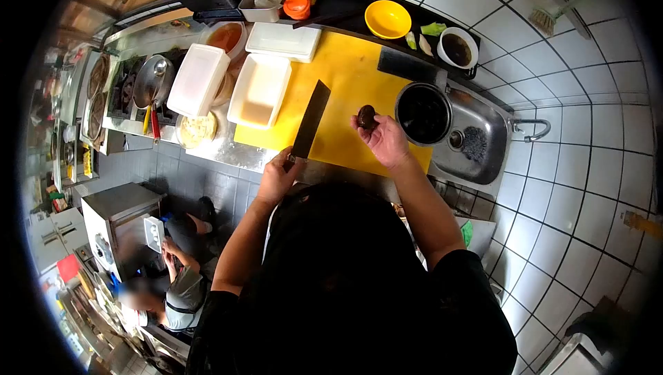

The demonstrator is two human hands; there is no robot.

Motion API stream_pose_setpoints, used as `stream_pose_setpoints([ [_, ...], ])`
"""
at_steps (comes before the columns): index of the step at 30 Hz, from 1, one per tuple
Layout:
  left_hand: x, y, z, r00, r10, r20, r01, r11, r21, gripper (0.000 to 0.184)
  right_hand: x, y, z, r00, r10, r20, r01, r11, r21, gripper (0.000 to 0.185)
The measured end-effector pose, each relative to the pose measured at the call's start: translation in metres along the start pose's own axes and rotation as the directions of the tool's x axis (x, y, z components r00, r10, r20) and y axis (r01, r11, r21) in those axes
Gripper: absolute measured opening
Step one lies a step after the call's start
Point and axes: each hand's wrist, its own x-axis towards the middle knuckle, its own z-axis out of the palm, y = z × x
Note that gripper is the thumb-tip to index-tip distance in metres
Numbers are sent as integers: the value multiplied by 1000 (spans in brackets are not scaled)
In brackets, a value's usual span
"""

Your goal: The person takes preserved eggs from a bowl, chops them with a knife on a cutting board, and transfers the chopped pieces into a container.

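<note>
My left hand (pixel 278 173) is wrapped round the handle of a kitchen knife, whose broad, dark blade (pixel 312 119) points away from me over a yellow cutting board (pixel 345 64). Held in the fingers of my right hand (pixel 388 141), palm turned up, is a dark brown, rounded, mushroom-like piece (pixel 367 117) above the board's right side. Just right of that hand, a round metal pot (pixel 447 116) with dark contents stands at the sink's edge. An open white tub (pixel 260 92) sits on the board's left part.
A steel sink (pixel 494 154) with a faucet (pixel 537 130) and a dark scouring pad lies right. White lidded boxes (pixel 200 79), a wok (pixel 153 81) and burners are left. A yellow bowl (pixel 387 19) and a bowl of dark liquid (pixel 457 49) stand behind. Another person (pixel 183 292) is lower left.
</note>
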Motion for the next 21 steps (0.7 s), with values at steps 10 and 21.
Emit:
stream_pose_setpoints([
  [10, 7, 3, -6, 974, 202, -99, -159, 929, 335, 26, 36, 18, -2, 966, -255, 38, 168, 508, -845, 30],
  [21, 10, 9, -15, 985, 144, 99, -173, 730, 661, 79, 91, 65, -9, 637, -121, 761, 598, -546, -587, 32],
])
